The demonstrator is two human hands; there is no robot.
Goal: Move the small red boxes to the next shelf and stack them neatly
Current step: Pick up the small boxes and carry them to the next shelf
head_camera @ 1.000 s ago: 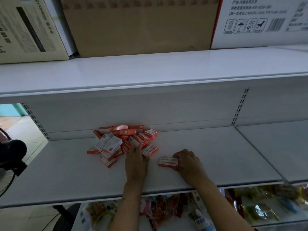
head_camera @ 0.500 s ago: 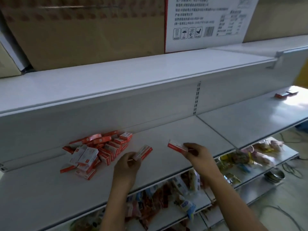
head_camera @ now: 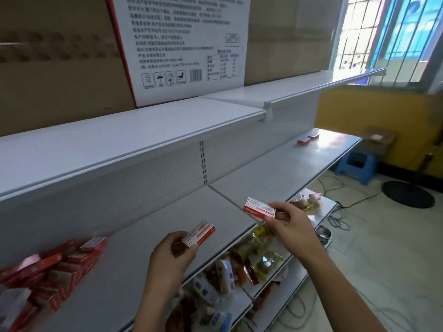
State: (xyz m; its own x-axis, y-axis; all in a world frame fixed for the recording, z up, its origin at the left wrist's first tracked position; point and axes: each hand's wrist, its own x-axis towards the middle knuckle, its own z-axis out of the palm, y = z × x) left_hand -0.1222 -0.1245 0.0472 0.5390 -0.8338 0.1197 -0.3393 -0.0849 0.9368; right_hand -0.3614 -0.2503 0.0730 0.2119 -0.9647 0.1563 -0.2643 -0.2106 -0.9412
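Red box pinched in the left hand, another in the right hand; carrying step, next set both beside the boxes far right.

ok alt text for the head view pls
Each hand holds one small red box above a white shelf: left hand, right hand. A loose pile of red boxes lies at left; two more sit on the next shelf.
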